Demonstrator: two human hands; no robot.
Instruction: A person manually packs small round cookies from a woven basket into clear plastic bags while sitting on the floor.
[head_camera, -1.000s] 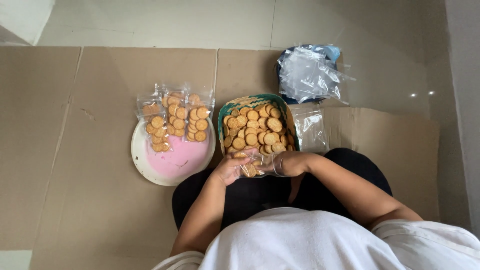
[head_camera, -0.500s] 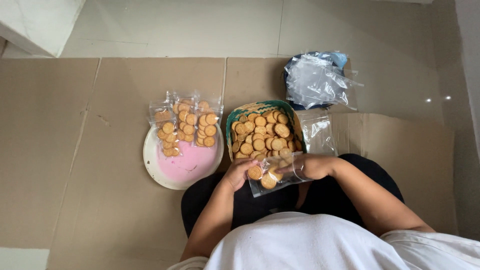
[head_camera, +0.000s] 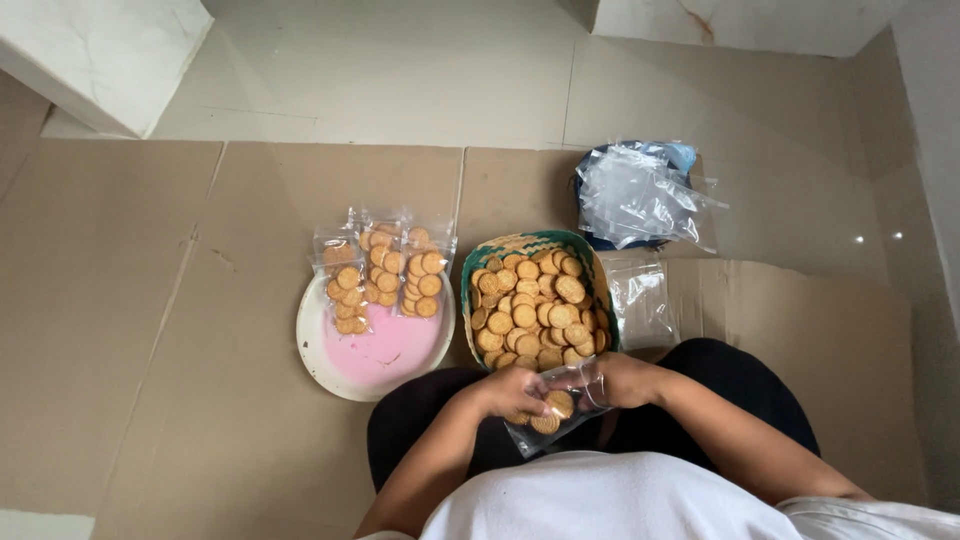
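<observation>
Lower left of centre: pink-and-white plate (head_camera: 380, 352) w/ three filled cookie packets (head_camera: 385, 280) stacked on its upper edge, out of the way. Centre: green basket (head_camera: 470, 300) of loose cookies (head_camera: 535, 305), close to the lap for easy reach. Just below it, left hand (head_camera: 510, 390), fingers curled, pinches a cookie at the mouth of the small clear bag (head_camera: 555, 410). Right hand (head_camera: 625, 378), grip closed on the bag's edge, holds it open. Upper right: pile of empty bags (head_camera: 640, 195) on the cardboard floor (head_camera: 150, 300).
</observation>
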